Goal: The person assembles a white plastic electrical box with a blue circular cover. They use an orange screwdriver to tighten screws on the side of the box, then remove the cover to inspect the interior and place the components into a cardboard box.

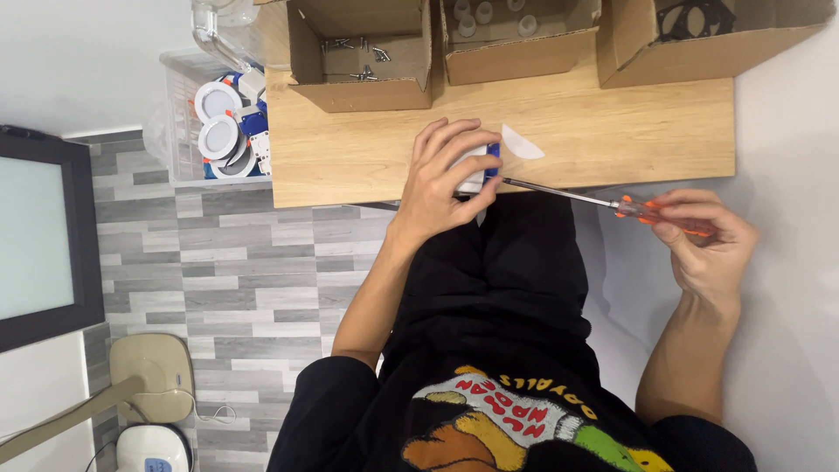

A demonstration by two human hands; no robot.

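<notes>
While left hand (450, 175) clamps white-blue part (479, 168) at worktop (367, 166) edge, right hand (703, 236), closed on screwdriver (603, 203), should keep shaft level.

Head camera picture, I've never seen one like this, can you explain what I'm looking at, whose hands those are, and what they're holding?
One camera, worn on a person's head, looks down past their black shirt to a wooden table. Both bare hands are theirs. The left hand grips a small white and blue part at the table's edge. The right hand holds a screwdriver by its orange handle, tip at that part. Behind stand three open cardboard boxes; one holds screws.
</notes>
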